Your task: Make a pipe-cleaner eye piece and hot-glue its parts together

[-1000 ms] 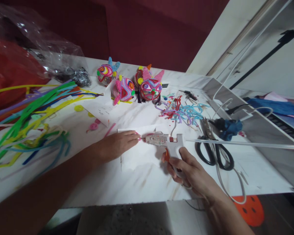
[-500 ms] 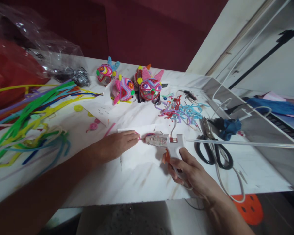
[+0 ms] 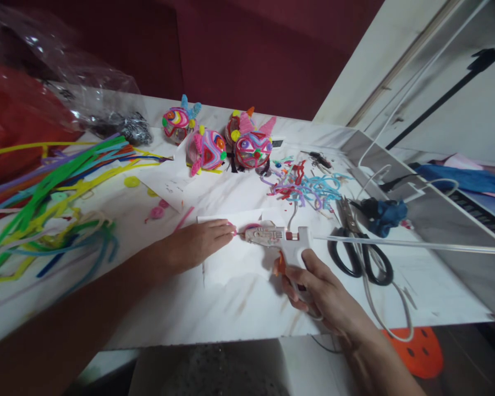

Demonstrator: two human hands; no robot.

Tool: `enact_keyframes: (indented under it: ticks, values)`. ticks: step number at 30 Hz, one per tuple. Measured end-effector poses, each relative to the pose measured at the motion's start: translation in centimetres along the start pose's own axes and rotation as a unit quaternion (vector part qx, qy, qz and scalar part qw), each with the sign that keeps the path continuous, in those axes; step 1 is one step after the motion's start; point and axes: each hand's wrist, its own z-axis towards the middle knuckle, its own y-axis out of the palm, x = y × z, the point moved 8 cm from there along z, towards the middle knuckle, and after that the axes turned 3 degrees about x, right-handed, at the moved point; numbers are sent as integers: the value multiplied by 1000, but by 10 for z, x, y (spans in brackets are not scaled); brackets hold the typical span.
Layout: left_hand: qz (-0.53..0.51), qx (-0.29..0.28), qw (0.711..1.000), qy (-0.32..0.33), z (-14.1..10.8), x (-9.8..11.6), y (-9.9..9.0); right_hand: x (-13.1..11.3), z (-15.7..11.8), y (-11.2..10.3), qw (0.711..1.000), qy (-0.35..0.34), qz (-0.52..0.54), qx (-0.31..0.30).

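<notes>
My right hand [image 3: 313, 283] is wrapped round the handle of a white hot glue gun [image 3: 299, 247], its fingers at the orange trigger. A long clear glue stick [image 3: 396, 242] sticks out of the gun's back, and the nozzle points left. My left hand [image 3: 202, 240] lies low over a white sheet of paper [image 3: 231, 269], fingers together, pressing on a small piece of pink pipe cleaner [image 3: 232, 228] at the fingertips. The nozzle tip is right at that pink piece. Partly hidden behind the gun is a pink and purple coil [image 3: 252, 226].
Black-handled scissors [image 3: 357, 247] and a white cord lie to the right. Pipe cleaner scraps [image 3: 305, 184] are scattered behind the gun. Several colourful decorated balls [image 3: 253, 148] stand at the back. Long pipe cleaners [image 3: 53, 181] and a clear plastic bag [image 3: 91, 82] fill the left.
</notes>
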Motion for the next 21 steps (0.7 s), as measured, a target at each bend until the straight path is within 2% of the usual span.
enact_keyframes:
  ticks: [12,21]
  values:
    - [-14,-5,1000,-5,0,-1,-1,2,-5,2,1000,18,5,23]
    - [-21,2,1000,-10,0,-3,-1,0,-4,4,1000,4,-2,12]
